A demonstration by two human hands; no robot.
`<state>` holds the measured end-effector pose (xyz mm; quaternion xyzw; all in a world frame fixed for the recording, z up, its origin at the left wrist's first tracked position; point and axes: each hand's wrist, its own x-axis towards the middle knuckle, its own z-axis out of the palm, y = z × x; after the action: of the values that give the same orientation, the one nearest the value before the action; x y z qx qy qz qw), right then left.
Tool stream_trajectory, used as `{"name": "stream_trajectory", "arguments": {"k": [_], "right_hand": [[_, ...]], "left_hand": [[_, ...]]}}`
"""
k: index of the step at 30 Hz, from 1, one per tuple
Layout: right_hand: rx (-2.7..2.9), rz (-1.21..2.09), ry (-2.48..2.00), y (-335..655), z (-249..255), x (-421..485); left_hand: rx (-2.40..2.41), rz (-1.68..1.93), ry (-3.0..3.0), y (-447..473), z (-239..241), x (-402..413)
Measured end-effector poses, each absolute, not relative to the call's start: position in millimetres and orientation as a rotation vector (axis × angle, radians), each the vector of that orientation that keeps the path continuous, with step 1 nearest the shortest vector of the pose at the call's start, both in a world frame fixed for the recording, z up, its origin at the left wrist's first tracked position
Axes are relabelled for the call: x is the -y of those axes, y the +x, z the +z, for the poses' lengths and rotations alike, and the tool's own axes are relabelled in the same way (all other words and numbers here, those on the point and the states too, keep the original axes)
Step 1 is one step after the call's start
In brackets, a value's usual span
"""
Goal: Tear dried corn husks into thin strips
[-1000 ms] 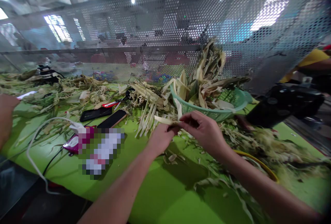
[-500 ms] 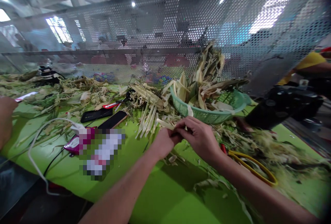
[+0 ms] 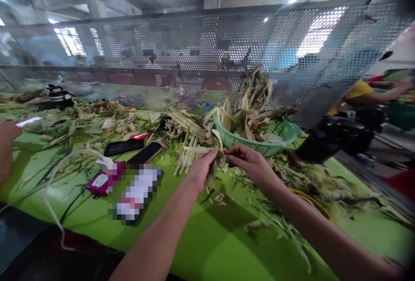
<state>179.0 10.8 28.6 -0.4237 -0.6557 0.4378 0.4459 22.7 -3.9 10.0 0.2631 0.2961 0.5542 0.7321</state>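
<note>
My left hand (image 3: 201,170) is closed on pale corn husk strips (image 3: 193,149), which stick out to the left and upward from its fingertips. Just to the right, my right hand (image 3: 248,162) makes a pinch with thumb and forefinger. Its fingertips are close to the strips, and what lies between them is too small to make out. A torn piece of husk hangs below the left fingers. Behind both hands stands a green plastic basket (image 3: 259,146) full of dry corn husks (image 3: 251,119). More cut husk strips (image 3: 188,155) lie left of my left hand.
Two dark phones (image 3: 145,153), a red cutter (image 3: 142,135), a purple power bank (image 3: 103,181) with a white cable and a blurred-out object lie on the green table (image 3: 201,242). Corn silk (image 3: 320,181) and a yellow ring (image 3: 313,203) are at right. Another person's hand (image 3: 8,142) shows far left.
My hands, which were together at the fingertips, have drawn slightly apart. The husk strip in my left hand now points further left. The camera view has shifted, showing more ceiling.
</note>
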Motion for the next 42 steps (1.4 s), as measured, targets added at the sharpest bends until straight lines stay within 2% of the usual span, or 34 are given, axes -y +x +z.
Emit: {"name": "stream_trajectory", "arguments": {"k": [6,17,23,25,30,36,39,42], "right_hand": [[1.646,0.940,-1.092,180,27,-1],[1.749,0.617,-1.121,188,21,16],[1.702,0.323,-1.155,194,26,21],[1.710,0.371,-1.178,192,27,23],[1.765,0.835,-1.155,182,14,23],[1.577,1.186,-1.039,178,2,16],[1.563,1.224,-1.022,180,1,14],[1.622,1.065,-1.085,183,-1,12]], "left_hand": [[-0.664,1.188,0.598,22,19,9],[-0.781,1.110,0.868,16,6,4],[-0.815,1.196,0.941,17,1,0],[-0.817,1.209,0.946,18,2,0],[-0.763,1.196,0.859,23,7,4],[-0.776,1.196,0.879,23,9,6],[-0.793,1.178,0.915,21,8,6],[-0.783,1.186,0.903,20,7,6]]}}
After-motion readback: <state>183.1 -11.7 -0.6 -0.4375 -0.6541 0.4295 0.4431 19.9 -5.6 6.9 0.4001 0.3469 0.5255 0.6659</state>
